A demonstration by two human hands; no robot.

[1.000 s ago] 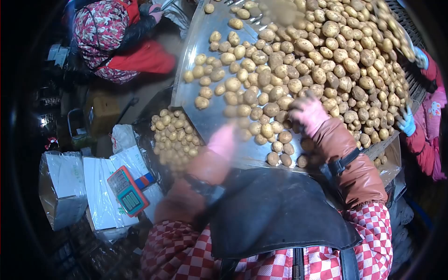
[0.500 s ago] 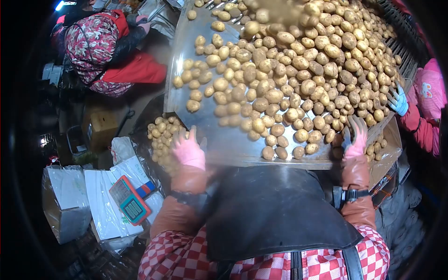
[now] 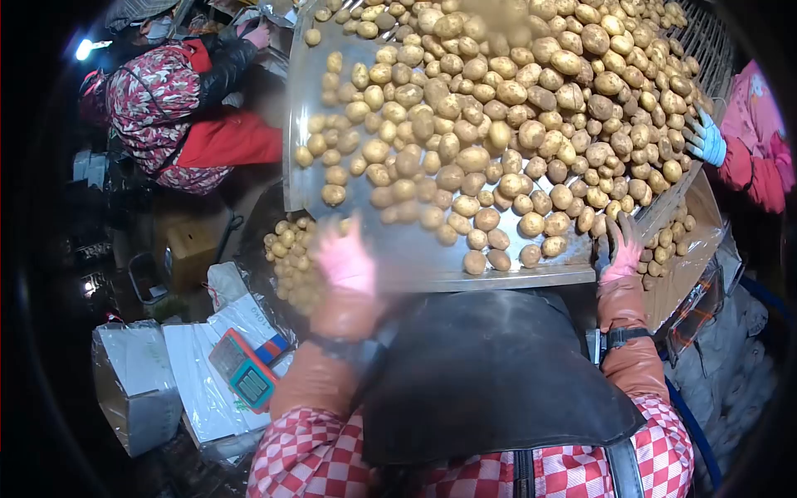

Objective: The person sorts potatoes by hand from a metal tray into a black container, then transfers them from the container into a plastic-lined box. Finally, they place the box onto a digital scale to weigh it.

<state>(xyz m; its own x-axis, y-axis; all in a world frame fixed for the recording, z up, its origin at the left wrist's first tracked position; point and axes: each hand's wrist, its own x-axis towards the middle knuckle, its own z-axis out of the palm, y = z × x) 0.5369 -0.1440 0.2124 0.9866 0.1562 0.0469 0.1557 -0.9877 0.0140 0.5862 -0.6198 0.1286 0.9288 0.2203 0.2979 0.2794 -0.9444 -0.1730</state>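
Note:
A metal sorting table (image 3: pixel 415 261) in front of me carries a large heap of potatoes (image 3: pixel 515 108). My left hand (image 3: pixel 344 259), in a pink glove, is over the table's front left corner beside a lower pile of potatoes (image 3: pixel 295 261). Motion smears its fingers, and I cannot make out whether anything is in them. At the table's right edge, my right hand (image 3: pixel 620 249) has its gloved fingers stretched and apart, close to the nearest potatoes. Nothing shows gripped in it. Below that hand's right side, more potatoes (image 3: pixel 664 246) lie in a plastic-lined box (image 3: pixel 701 224).
On the right, a co-worker's blue-gloved hand (image 3: pixel 706 139) touches the heap's edge. Another person in a patterned jacket (image 3: pixel 154 104) is at the far left. A scale (image 3: pixel 245 369) sits on white wrapped boxes (image 3: pixel 195 353) at lower left. A slatted rack (image 3: pixel 706 46) adjoins the table.
My left hand has moved slightly and is now blurred. My right hand shifts a little left along the edge, fingers still apart. The whole view has shifted slightly.

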